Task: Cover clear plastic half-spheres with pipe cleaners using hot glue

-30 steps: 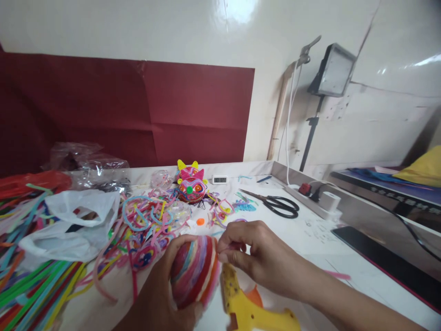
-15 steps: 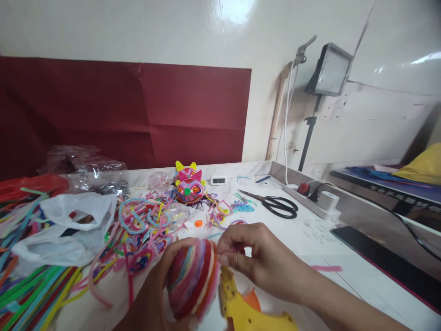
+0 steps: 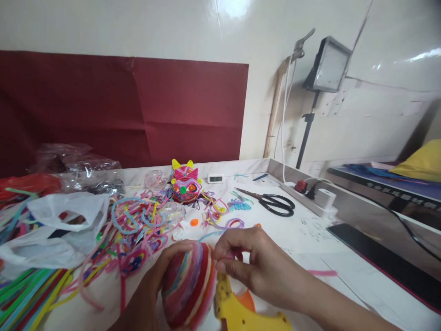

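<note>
My left hand [image 3: 151, 289] is wrapped around a ball [image 3: 189, 285] covered in curved stripes of red, purple, orange, cream and blue. At the ball's right edge, my right hand [image 3: 241, 262] pinches a pink pipe cleaner [image 3: 236, 254] between thumb and fingers; most of it is hidden. Just below the right hand lies a yellow glue gun [image 3: 255, 317], its dark-stained front close to the ball. An orange piece [image 3: 246, 301] shows behind the glue gun.
Loose pipe cleaners [image 3: 138, 230] and a white plastic bag [image 3: 69, 211] cover the left side. A decorated animal-head figure [image 3: 185, 186], a small digital clock [image 3: 216, 178] and black-handled scissors [image 3: 275, 203] stand or lie farther back. A phone [image 3: 386, 262] and a power strip [image 3: 324, 209] are at right.
The view has shifted slightly, so things sit a little farther left. Both hands keep their hold at the ball, and more pink shows between my right fingers.
</note>
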Demonstrator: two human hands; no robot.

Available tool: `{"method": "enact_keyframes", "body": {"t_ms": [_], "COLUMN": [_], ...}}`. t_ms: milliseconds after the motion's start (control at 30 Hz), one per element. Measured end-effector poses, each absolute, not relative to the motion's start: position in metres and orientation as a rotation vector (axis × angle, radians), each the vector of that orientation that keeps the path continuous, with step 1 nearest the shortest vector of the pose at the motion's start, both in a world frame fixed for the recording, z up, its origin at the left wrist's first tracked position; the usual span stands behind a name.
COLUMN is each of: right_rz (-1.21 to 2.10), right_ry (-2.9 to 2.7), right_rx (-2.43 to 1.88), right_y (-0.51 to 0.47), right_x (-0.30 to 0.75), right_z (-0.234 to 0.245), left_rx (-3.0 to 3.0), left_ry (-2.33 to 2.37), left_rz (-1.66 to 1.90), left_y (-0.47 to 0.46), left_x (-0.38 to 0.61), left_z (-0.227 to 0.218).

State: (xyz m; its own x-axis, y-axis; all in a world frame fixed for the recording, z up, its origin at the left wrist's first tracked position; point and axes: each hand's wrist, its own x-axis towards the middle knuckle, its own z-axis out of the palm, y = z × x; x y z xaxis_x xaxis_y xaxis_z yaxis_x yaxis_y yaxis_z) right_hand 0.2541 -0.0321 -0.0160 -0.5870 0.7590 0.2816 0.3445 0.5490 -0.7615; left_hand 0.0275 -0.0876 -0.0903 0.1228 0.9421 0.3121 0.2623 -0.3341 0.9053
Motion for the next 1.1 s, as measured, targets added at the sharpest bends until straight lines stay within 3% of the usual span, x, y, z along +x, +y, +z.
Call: {"method": "enact_keyframes", "body": {"t_ms": [300,533,700,1100], "right_rz": [1.061,1.668,1.793,1.932], "right_ry": [-2.134,-1.79,-1.739,-1.671], "right_rx": [-0.932,-0.866,-0.889,-0.952], "right_y": [-0.029,-0.019,-0.013,-0.001], "right_x": [0.254,0.253,0.253,0.251], "right_z": [-0.024,-0.027,-0.027,-0.038], "left_rx": [1.543,1.559,1.642,1.541], "left_ry": [1.1,1.048,1.09,0.911], "left_rz": [1.269,1.059,0.918,0.962], "left_y": [-0.096,-0.099,-0.1,-0.094], "left_x": [0.032,0.026,0.027,0.029], "left_z": [-0.092,-0.093,-0.084,-0.075]}}
